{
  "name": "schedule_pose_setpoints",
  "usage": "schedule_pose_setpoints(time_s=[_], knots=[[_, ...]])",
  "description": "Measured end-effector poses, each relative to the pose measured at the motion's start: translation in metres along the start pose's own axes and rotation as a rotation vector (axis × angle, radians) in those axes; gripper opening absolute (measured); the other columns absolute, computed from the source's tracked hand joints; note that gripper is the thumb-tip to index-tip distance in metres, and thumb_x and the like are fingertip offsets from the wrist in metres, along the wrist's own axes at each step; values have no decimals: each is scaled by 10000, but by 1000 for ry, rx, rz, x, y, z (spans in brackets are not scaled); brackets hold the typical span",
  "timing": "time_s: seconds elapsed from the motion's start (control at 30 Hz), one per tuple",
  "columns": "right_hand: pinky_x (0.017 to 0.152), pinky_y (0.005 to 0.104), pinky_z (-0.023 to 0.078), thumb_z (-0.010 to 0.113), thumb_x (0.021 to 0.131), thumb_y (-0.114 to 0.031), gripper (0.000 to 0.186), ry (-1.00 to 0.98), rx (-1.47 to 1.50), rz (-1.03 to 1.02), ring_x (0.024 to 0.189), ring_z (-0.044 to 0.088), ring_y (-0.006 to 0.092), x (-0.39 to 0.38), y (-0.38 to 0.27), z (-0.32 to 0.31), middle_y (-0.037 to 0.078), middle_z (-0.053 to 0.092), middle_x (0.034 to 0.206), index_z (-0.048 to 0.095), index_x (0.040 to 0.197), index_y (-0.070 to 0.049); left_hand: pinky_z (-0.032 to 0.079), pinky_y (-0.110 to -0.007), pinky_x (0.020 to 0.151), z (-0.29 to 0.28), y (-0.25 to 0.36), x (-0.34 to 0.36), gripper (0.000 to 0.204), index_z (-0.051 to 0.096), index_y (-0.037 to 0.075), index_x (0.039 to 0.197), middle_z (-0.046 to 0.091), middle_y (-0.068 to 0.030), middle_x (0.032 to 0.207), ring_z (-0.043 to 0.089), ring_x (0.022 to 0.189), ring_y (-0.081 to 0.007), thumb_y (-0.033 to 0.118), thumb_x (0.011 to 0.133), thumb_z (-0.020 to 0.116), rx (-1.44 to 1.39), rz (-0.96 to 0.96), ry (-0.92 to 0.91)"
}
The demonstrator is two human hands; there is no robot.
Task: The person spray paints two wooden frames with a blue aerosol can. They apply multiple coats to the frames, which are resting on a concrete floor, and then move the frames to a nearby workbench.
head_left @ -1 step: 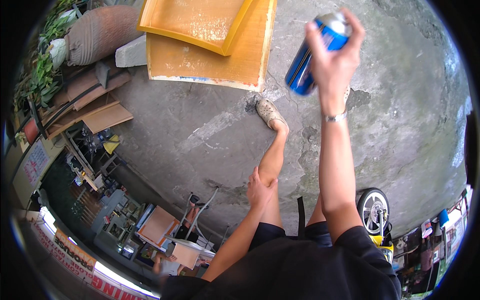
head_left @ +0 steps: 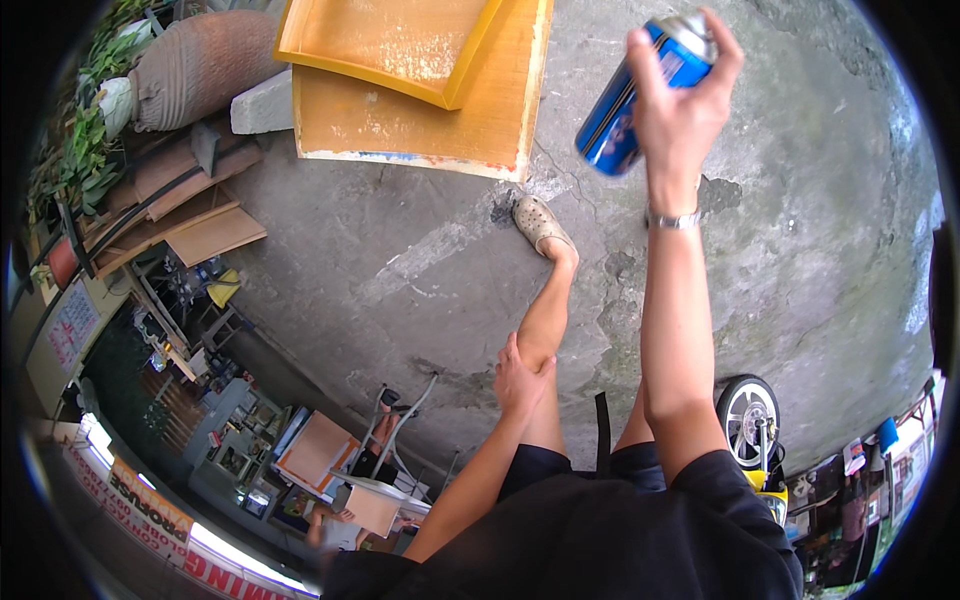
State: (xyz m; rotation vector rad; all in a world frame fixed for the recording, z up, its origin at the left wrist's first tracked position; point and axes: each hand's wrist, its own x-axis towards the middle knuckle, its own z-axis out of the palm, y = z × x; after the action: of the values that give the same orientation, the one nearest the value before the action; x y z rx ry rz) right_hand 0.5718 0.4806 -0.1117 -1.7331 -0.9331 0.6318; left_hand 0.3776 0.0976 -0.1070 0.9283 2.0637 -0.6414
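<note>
My right hand (head_left: 688, 110) is raised at the upper right and grips a blue spray can (head_left: 618, 115), tilted, with the forefinger over its cap. A metal bracelet sits on that wrist. My left hand (head_left: 520, 380) rests on my bare left knee and holds nothing else. My left foot in a beige shoe (head_left: 538, 225) stands on the concrete floor (head_left: 400, 270), just below the edge of a flat yellow-orange board (head_left: 450, 130). A yellow tray-shaped panel (head_left: 380, 40) lies on top of that board.
A large clay pot (head_left: 200, 65) lies on its side beside plants at the upper left, with a concrete block (head_left: 262, 105) and stacked wooden planks (head_left: 190, 215) below. A scooter wheel (head_left: 748, 420) stands at the lower right. Folding stands and shop clutter fill the lower left.
</note>
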Motion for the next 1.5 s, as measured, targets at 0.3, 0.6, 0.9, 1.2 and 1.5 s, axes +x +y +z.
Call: schedule_pose_setpoints(time_s=[0.3, 0.6, 0.9, 1.2, 1.5], knots=[[891, 423, 561, 829, 848, -266, 613, -299, 35, -111, 1038, 681, 349, -99, 14, -11, 173, 647, 1149, 564, 1372, -88, 522, -521, 1005, 0, 1, 3, 969, 353, 114, 1566, 546, -202, 1411, 596, 1222, -425, 503, 809, 818, 4, 19, 5], [896, 449, 556, 824, 844, -257, 644, -665, 28, 81, 1006, 655, 369, -159, -8, -19, 178, 633, 1136, 542, 1399, -96, 530, -516, 995, 1, 5, 4, 969, 355, 112, 1565, 547, -206, 1408, 599, 1223, -426, 495, 809, 824, 44, 38, 9], [890, 372, 545, 789, 871, -112, 591, -12, 45, -34, 966, 679, 256, -29, 11, 12, 166, 693, 1088, 532, 1396, -24, 510, -498, 1028, -3, 14, 3, 999, 360, 109, 1567, 542, -198, 1440, 602, 1246, -406, 519, 791, 837, 55, -17, -35], [905, 437, 563, 852, 817, -203, 670, -537, 53, -3, 1038, 675, 357, -133, 9, -21, 183, 644, 1154, 551, 1401, -72, 520, -519, 1010, -4, 20, 6, 977, 336, 125, 1582, 533, -196, 1424, 595, 1234, -411, 497, 816, 815, 68, 11, -25], [843, 476, 582, 796, 866, -307, 637, -458, 22, -22, 996, 678, 391, -50, 33, -11, 197, 590, 1147, 527, 1424, -160, 524, -524, 997, -6, 46, 1, 963, 363, 112, 1556, 544, -195, 1411, 606, 1218, -411, 501, 802, 818, 81, 5, -1]])
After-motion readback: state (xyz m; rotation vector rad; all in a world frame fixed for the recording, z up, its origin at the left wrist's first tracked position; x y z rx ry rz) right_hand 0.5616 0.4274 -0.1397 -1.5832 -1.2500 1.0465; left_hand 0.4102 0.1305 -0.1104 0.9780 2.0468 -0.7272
